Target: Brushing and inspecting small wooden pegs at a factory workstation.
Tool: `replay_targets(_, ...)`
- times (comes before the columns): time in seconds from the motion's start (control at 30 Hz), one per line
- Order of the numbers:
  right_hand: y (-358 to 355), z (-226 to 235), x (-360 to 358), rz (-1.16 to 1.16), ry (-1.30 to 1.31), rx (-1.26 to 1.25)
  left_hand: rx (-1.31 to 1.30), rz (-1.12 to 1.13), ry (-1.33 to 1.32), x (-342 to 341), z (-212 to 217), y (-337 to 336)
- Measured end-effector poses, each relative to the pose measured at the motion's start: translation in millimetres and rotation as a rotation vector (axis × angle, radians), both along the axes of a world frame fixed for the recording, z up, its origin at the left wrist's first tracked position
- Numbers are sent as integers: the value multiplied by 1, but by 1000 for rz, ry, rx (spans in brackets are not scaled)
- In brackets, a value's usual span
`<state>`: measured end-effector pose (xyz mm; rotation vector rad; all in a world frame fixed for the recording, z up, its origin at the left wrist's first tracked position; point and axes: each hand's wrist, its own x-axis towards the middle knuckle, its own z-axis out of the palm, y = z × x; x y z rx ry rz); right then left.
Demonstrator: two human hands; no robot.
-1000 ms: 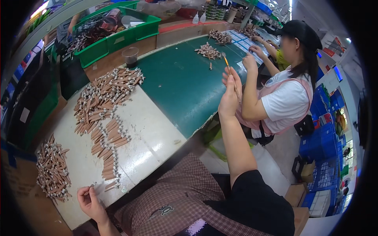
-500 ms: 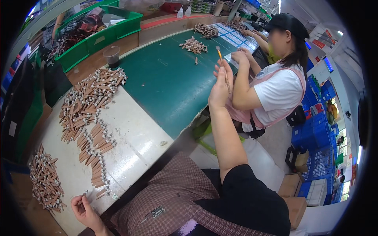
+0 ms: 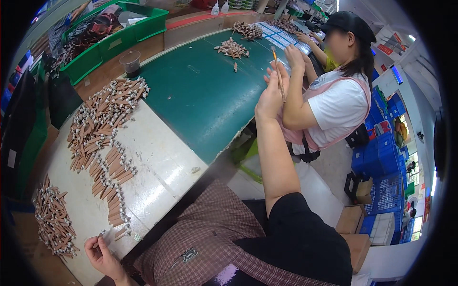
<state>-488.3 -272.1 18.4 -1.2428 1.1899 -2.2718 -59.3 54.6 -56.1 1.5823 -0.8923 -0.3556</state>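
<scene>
My right hand (image 3: 273, 93) is raised out over the green table (image 3: 200, 100), its fingers closed on a thin brown stick (image 3: 277, 69) with an orange tip that points up. My left hand (image 3: 101, 255) rests low at the near edge of the white table (image 3: 157, 167). It pinches a small brown, silver-capped piece (image 3: 102, 234) at the end of a row of such pieces (image 3: 114, 190). A large heap of the same pieces (image 3: 102, 117) lies farther up the table. Another heap (image 3: 52, 219) lies to the left.
A co-worker (image 3: 334, 105) in a white shirt, pink apron and black cap sits right beside my raised hand, hands on the green table. Small piles of pieces (image 3: 232, 47), a clear cup (image 3: 130, 61) and green bins (image 3: 109, 43) stand farther back. Blue crates (image 3: 384, 157) are at right.
My right hand stays raised with the stick while my view has tilted. My left hand has drawn slightly nearer along the white table's edge.
</scene>
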Motion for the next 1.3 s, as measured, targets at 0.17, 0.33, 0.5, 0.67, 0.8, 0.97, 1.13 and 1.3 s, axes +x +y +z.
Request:
replay_targets(0.17, -13, 11, -4, -6, -66, -101, 2, 9, -1, 4, -2, -2)
replay_targets(0.33, 13, 12, 13, 84, -112, -67, -33, 60, -72, -3, 5, -5)
replay_targets(0.5, 74, -40, 91, 462, -294, 188, -4, 21, -76, 12, -12, 0)
replay_targets(0.67, 123, -52, 153, 786, -445, 360, 0, 112, -22, 3, 6, 17)
replay_targets(0.8, 141, -32, 155, 748, -393, 299, 12, 74, 97, -13, 22, 5)
replay_targets(0.97, 187, -10, 154, 934, -191, 177, -166, -256, 434, -39, 57, -1)
replay_targets(1.13, 218, -9, 179, 1132, 24, 97, -240, -324, 187, -50, 69, 17)
replay_targets(1.3, 230, -3, 181, 1069, 317, -33, -221, -283, -76, -53, 73, 17)
